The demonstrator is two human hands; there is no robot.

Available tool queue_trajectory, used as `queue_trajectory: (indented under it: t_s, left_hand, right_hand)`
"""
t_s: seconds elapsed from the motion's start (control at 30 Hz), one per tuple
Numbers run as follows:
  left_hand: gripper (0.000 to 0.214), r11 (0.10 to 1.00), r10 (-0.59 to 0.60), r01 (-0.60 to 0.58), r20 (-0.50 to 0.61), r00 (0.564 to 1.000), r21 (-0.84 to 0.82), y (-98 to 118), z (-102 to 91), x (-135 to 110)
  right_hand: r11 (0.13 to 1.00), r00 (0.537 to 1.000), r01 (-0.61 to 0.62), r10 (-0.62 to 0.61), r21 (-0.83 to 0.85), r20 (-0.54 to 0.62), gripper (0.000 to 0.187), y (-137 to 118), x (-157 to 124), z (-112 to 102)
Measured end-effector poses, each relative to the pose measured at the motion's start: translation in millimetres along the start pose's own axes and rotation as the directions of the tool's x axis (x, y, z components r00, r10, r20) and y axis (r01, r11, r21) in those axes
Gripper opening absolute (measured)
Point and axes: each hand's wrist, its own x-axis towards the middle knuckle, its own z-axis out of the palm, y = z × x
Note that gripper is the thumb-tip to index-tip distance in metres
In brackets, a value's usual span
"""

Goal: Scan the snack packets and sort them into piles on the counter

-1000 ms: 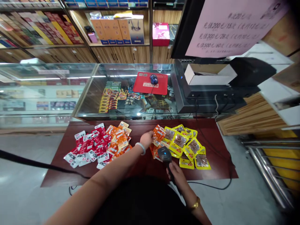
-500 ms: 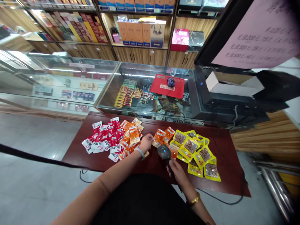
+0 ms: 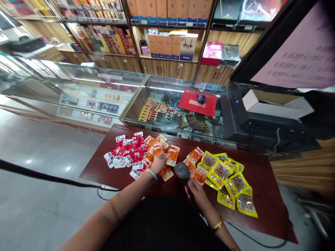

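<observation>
My left hand point(image 3: 159, 164) is closed in a pinch at the left edge of an orange snack packet point(image 3: 173, 155), which sits just right of the orange pile. My right hand point(image 3: 197, 193) wraps round the handle of a black barcode scanner point(image 3: 182, 170), its rounded head towards that packet. Beneath and left of my left hand lie more orange packets point(image 3: 149, 158), one of them point(image 3: 166, 173) by my wrist. Right of the scanner head are a few orange packets, one point(image 3: 195, 154) at the back and another point(image 3: 199, 175) near my right fingers.
Red-and-white packets point(image 3: 125, 150) are heaped on the left of the dark red table point(image 3: 102, 169). Yellow packets point(image 3: 221, 170) overlap on the right. Behind stands a glass display counter point(image 3: 157, 122) with a red mat point(image 3: 187, 99) and mouse point(image 3: 201, 98). A black monitor point(image 3: 237, 71) rises at right.
The view has swung left, so the scene sits farther right. My left hand has moved away from the right-hand orange packets and now pinches a separate one by the pile. The scanner stays in my right hand.
</observation>
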Motion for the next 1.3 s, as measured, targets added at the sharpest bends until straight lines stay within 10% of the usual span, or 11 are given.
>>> queue_trajectory:
  t_s: [0.33, 0.9, 1.1, 1.3]
  left_hand:
    - [0.014, 0.752, -0.045, -0.04, 0.112, 0.993, 0.658, -30, -53.7, -32]
    - [0.014, 0.798, -0.046, 0.102, -0.11, 0.993, 0.594, -33, -66.9, -43]
    - [0.02, 0.755, 0.164, -0.073, -0.079, 0.983, 0.651, -22, -46.5, -40]
    - [0.018, 0.763, 0.305, -0.355, 0.183, 0.935, 0.541, 19, 20.1, -24]
  right_hand:
    - [0.996, 0.997, -0.083, 0.083, -0.019, 0.001, 0.074, 18, 12, 5]
    - [0.999, 0.997, -0.047, 0.047, -0.006, -0.055, 0.063, 20, 9, -5]
    - [0.998, 0.995, -0.052, 0.055, 0.041, -0.082, 0.062, 19, -2, -28]
    - [0.995, 0.985, -0.061, 0.073, 0.081, -0.157, 0.058, 24, -10, -58]
